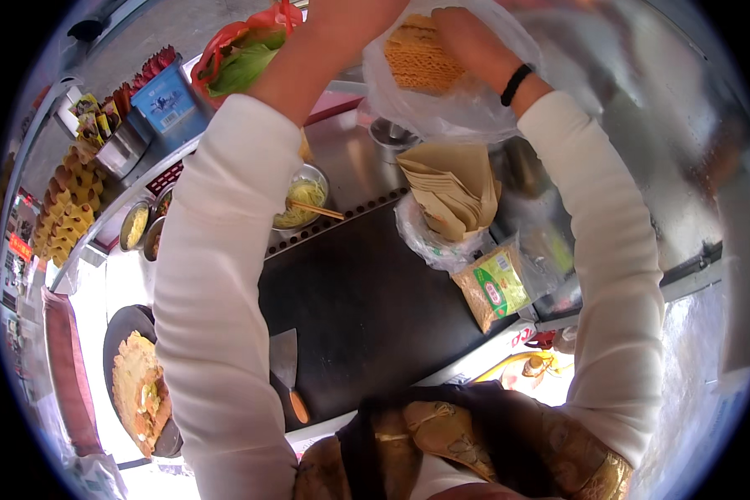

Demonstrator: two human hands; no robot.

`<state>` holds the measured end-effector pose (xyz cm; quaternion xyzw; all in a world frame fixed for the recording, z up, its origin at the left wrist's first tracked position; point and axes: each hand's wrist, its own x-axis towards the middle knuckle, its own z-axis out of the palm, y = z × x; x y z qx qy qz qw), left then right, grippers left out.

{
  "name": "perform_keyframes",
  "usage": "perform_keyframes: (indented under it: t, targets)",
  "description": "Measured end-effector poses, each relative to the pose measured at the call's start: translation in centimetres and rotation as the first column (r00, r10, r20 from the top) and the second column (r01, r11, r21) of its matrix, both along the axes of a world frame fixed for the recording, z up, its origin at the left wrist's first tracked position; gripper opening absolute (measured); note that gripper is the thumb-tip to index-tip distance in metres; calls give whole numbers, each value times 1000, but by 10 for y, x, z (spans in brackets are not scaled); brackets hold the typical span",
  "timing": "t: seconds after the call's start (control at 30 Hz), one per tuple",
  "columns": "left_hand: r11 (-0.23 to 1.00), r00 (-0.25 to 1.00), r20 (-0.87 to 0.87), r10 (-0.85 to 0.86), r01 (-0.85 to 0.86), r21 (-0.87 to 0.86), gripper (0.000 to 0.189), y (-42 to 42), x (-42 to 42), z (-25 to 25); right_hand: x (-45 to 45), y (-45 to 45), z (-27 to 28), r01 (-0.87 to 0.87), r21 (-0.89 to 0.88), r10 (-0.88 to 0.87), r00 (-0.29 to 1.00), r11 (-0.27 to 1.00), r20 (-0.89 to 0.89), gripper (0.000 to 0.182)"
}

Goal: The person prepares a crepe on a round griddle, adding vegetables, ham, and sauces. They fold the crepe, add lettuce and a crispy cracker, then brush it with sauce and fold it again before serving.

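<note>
At the top of the view my right hand (469, 39) reaches into a clear plastic bag (400, 112) and is closed on a crisp golden cracker sheet (422, 59). Only the forearm and part of my left hand (365, 12) show at the upper edge, beside the bag; its fingers are hidden. Below the bag lie brown paper bags (453, 187). Under my left forearm stands a metal bowl of shredded vegetable (303, 194) with wooden chopsticks (315, 209). A scraper with an orange handle (298, 406) rests on the dark griddle (356, 300).
A red bag of lettuce (244, 65) and a blue tub (169, 100) stand at the upper left. On the left, a round griddle (114, 337) holds a filled pancake (140, 387). A packet of grains (490, 287) lies at the griddle's right edge.
</note>
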<state>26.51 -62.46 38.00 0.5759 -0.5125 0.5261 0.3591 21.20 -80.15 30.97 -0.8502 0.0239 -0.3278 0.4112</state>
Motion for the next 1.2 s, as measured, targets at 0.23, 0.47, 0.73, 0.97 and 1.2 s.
perform_keyframes:
  t: [0.23,0.47,0.73,0.97,1.2]
  targets:
    - [994,990,-122,63,-51,98,8,17,-19,-11,-75,36,-18,358,-740,-230,933,569,275,29]
    - [814,579,-782,-230,555,171,34,97,-58,-28,-167,66,-22,-187,250,35,861,950,508,21]
    - [920,745,-655,-123,334,207,25,242,-149,-129,-161,210,-56,-614,557,653,740,559,160,28]
    - [895,510,-757,409,-384,226,16,472,-183,-263,-140,355,-158,-703,515,868,343,491,-359,58]
    - [462,330,-324,887,-654,599,7,734,-151,-272,-150,446,-207,-827,447,845,62,342,-531,33]
